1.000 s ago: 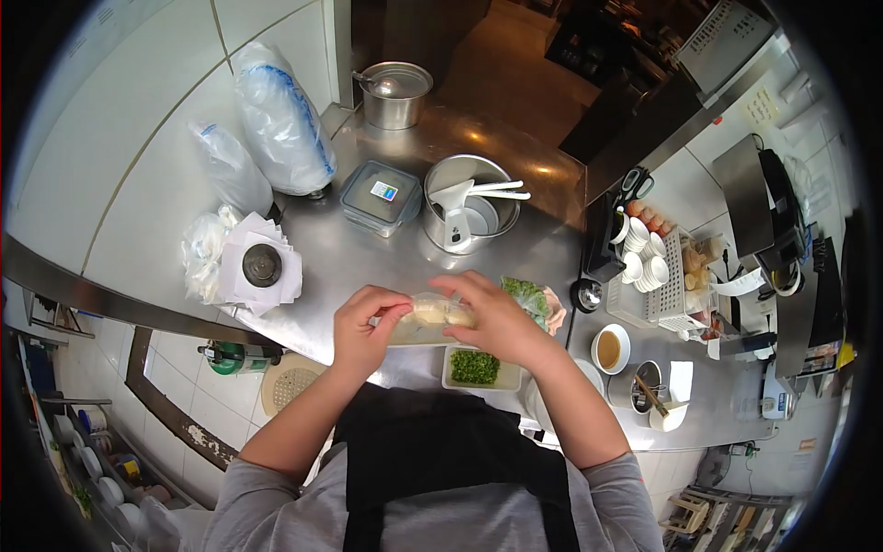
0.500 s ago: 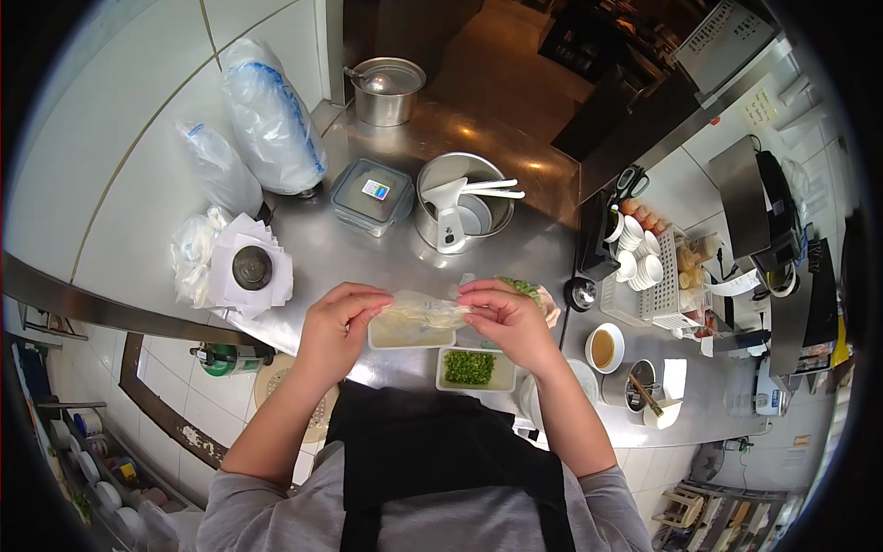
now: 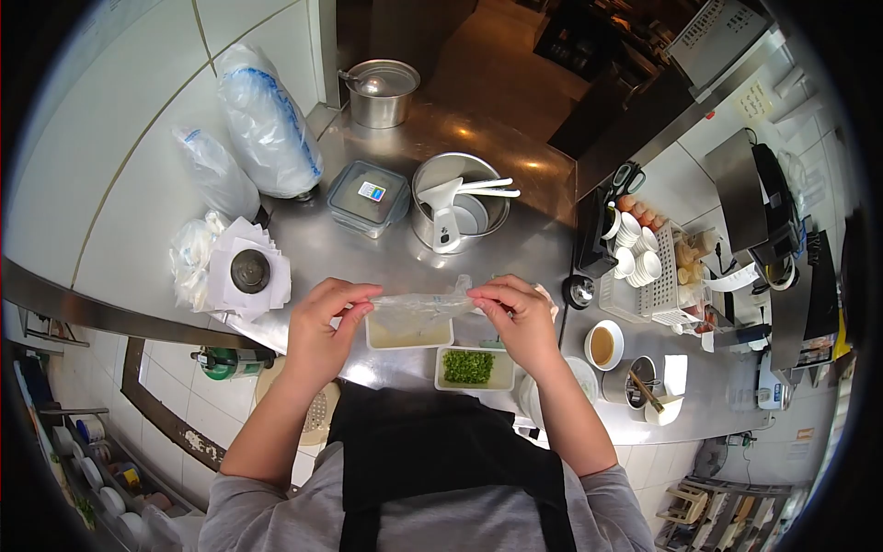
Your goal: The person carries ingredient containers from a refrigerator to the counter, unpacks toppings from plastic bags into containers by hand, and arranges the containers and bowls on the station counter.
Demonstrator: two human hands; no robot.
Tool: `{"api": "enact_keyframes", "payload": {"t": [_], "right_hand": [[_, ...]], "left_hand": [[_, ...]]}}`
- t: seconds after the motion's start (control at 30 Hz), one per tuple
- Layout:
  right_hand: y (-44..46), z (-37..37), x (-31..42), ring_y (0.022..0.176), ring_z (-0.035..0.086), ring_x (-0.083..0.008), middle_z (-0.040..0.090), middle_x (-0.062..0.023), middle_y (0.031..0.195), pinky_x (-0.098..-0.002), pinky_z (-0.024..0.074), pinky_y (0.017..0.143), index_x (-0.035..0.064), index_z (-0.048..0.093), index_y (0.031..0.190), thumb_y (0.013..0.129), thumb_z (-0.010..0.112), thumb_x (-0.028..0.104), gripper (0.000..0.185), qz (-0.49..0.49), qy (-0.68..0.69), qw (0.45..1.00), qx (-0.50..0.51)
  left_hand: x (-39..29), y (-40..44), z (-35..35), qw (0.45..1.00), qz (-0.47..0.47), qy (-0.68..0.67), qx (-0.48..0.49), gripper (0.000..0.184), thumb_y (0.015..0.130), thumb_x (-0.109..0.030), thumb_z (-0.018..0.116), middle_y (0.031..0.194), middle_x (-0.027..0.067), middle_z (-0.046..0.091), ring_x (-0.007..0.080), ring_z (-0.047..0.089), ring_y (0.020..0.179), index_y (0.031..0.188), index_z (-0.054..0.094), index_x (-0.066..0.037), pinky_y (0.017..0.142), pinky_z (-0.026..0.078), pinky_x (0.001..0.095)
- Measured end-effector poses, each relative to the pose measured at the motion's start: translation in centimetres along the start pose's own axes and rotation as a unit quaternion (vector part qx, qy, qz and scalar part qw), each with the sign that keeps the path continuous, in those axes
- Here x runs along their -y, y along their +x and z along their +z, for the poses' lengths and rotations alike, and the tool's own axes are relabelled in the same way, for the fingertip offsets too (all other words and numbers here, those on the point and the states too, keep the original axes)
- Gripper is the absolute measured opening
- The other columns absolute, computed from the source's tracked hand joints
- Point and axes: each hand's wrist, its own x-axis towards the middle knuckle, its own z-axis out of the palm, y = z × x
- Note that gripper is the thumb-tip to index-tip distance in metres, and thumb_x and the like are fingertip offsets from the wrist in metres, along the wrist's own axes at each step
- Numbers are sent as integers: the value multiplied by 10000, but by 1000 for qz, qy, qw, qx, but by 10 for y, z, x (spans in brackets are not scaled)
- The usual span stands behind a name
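A clear plastic bag (image 3: 418,304) is stretched between my two hands. My left hand (image 3: 333,322) pinches its left end, and my right hand (image 3: 515,317) pinches the opposite end. Below the bag is a white rectangular tub (image 3: 409,342) whose contents are partly hidden by the plastic. A smaller tub of chopped green herbs (image 3: 468,367) stands just to the right of it, near the counter's front edge.
Behind my hands are a lidded container (image 3: 370,198), a metal bowl with white utensils (image 3: 425,232) and a lidded pot (image 3: 380,109). A bowl of brown liquid (image 3: 603,345) and a white basket (image 3: 649,290) are at the right. Wrapped plastic bags (image 3: 271,120) stand at the left.
The plastic was bunched between my hands around something pale; now it is pulled flat and looks thin. My hands have moved farther apart, and the white tub beneath shows more.
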Motion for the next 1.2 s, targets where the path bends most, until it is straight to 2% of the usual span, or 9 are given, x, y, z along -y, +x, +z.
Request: {"api": "enact_keyframes", "payload": {"t": [0.33, 0.5, 0.63, 0.73, 0.83, 0.97, 1.03, 1.1, 1.2], "right_hand": [[-8, 2, -1, 645, 534, -123, 604, -31, 854, -233, 437, 588, 44, 678, 888, 814, 684, 76, 81, -38, -14, 999, 21], [-4, -7, 7, 653, 521, -129, 568, -22, 815, -252, 425, 586, 31, 623, 871, 824, 672, 83, 85, -3, -1, 994, 106], [-2, -5, 8, 652, 518, -127, 552, -21, 798, -258, 425, 584, 31, 612, 859, 822, 673, 85, 90, 6, -50, 997, 65], [-2, -6, 10, 630, 511, -128, 544, -29, 785, -261, 427, 580, 37, 607, 866, 827, 661, 74, 76, 36, 26, 995, 92], [1, -7, 10, 645, 517, -125, 543, -33, 784, -263, 433, 583, 35, 600, 887, 837, 646, 69, 76, 6, -49, 997, 64], [-1, -2, 9, 700, 547, -147, 558, -53, 802, -264, 449, 587, 32, 591, 955, 838, 650, 76, 139, -5, -49, 998, 35], [-3, 4, 12, 716, 557, -159, 568, -60, 816, -264, 455, 590, 32, 589, 969, 836, 656, 81, 157, -20, -66, 998, -6], [-7, 8, 19, 764, 592, -260, 596, -88, 861, -341, 473, 652, 57, 579, 1041, 806, 679, 93, 258, 15, 12, 1000, -17], [-8, 12, 17, 784, 608, -260, 614, -94, 886, -337, 489, 652, 66, 615, 1015, 800, 688, 102, 230, -15, -30, 998, 56]], "left_hand": [[-5, 1, 3, 999, 34, -3, 28, 392, 771, 69, 622, 871, 81, 613, 155, 614, 733, 1135, 632, -77, 674, 510, 270], [-4, 1, 2, 998, 7, 18, 59, 454, 757, 85, 624, 846, 65, 606, 140, 579, 716, 1181, 606, -75, 671, 488, 266], [-1, 1, 4, 996, 49, 52, 53, 480, 764, 96, 615, 827, 56, 596, 125, 553, 717, 1211, 589, -77, 689, 478, 253], [-2, 0, 3, 996, 62, 25, 64, 481, 772, 97, 605, 817, 59, 593, 132, 558, 720, 1220, 582, -77, 687, 480, 251], [-8, 0, 4, 997, 26, 3, 73, 470, 780, 99, 602, 822, 59, 586, 138, 563, 726, 1217, 583, -74, 688, 484, 251], [-2, 1, 6, 998, 42, 17, 53, 467, 780, 87, 598, 826, 75, 587, 156, 558, 677, 1214, 583, -82, 617, 482, 276], [0, 0, 6, 998, 31, 17, 53, 456, 790, 99, 601, 918, 76, 586, 137, 571, 777, 1216, 583, -63, 697, 489, 253], [4, 0, 11, 997, 44, -13, 56, 444, 794, 100, 596, 930, 79, 589, 139, 577, 783, 1209, 587, -57, 703, 491, 251], [11, -1, 16, 994, 71, -45, 69, 456, 791, 90, 605, 959, 84, 590, 146, 583, 829, 1222, 574, -54, 735, 490, 257]]}}
